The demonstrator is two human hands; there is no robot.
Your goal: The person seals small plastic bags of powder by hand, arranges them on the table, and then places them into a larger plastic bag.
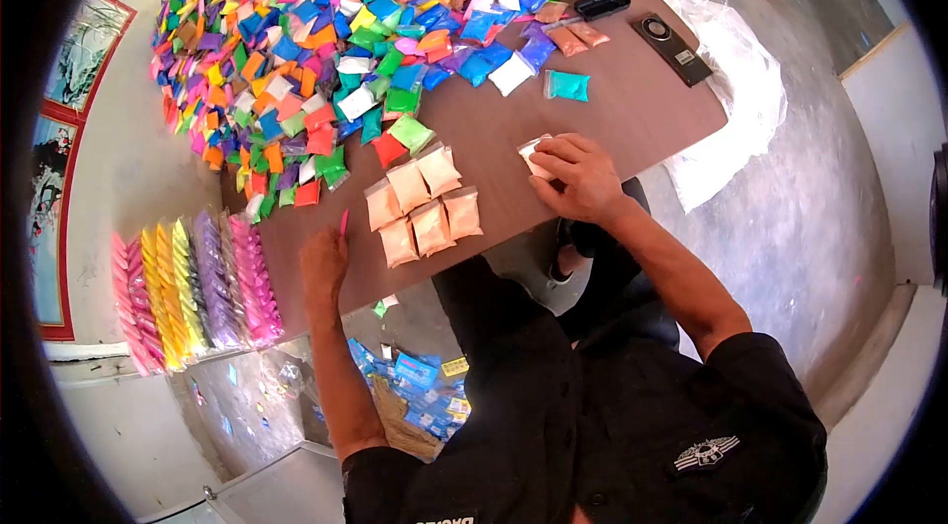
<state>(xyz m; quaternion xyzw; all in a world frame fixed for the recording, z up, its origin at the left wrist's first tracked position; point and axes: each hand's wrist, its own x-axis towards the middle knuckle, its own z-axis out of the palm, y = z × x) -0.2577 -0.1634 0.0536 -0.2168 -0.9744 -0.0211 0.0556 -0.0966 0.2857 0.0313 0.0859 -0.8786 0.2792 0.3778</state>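
My right hand (578,176) rests on the brown table (632,119), its fingers over a small pale packet (534,158). Near the table's front edge at the left, my left hand (324,262) is closed on a small pink item (344,222). Between my hands lie several peach-coloured packets (431,227) in two uneven rows. A red packet (389,150) and a light green packet (412,133) lie just behind them. A teal packet (568,85) lies beyond my right hand.
A big heap of coloured packets (286,50) covers the table's far left. Bundled long bags (207,277) lie at the left edge. A black case (602,3), a dark device (671,48) and clear plastic sheeting (736,99) are at the right. Blue packaging (420,386) lies below.
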